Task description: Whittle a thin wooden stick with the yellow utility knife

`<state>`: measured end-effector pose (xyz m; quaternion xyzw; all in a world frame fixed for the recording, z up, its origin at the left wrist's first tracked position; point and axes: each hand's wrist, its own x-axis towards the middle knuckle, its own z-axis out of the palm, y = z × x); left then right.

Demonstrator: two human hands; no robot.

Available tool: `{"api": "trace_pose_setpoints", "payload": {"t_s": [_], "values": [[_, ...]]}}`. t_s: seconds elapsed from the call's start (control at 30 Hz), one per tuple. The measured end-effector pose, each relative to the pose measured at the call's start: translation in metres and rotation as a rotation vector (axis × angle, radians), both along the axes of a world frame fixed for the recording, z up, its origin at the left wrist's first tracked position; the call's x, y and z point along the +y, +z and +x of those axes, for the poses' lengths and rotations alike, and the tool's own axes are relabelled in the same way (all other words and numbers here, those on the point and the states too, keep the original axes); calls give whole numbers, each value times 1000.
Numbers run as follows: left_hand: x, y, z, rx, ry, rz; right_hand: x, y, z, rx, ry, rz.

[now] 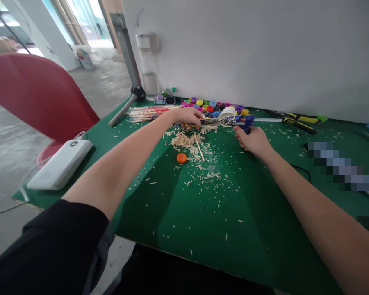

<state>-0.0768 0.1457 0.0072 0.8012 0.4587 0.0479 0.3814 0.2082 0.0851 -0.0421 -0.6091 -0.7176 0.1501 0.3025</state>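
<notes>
My left hand (189,116) reaches to the far side of the green table, its fingers closed round a yellow-and-black utility knife (208,121). Part of the knife is hidden under the fingers. My right hand (252,139) grips a blue hot glue gun (244,120), with a pale glue stick (268,120) jutting from its back end to the right. The gun's front points left, close to the knife and a white round object (228,112). Below my left hand are wood shavings (183,140), a thin wooden stick (199,148) and an orange bottle cap (181,158).
Several coloured caps (209,108) and wrapped chopsticks (153,111) lie along the back. A hammer (123,110) and white power bank (60,164) are on the left. Black-and-yellow pliers (299,124) lie on the right. A wall (264,53) closes off the far edge.
</notes>
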Motion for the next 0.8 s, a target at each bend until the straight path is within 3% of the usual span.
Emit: {"api": "trace_pose_setpoints", "payload": {"t_s": [0.47,0.8], "values": [[2,-1,0,3,-1,11,-7,9,-5,-67,-53,-39],[5,1,-3,28,11,19,-4,0,-3,4,-35,-6]]}}
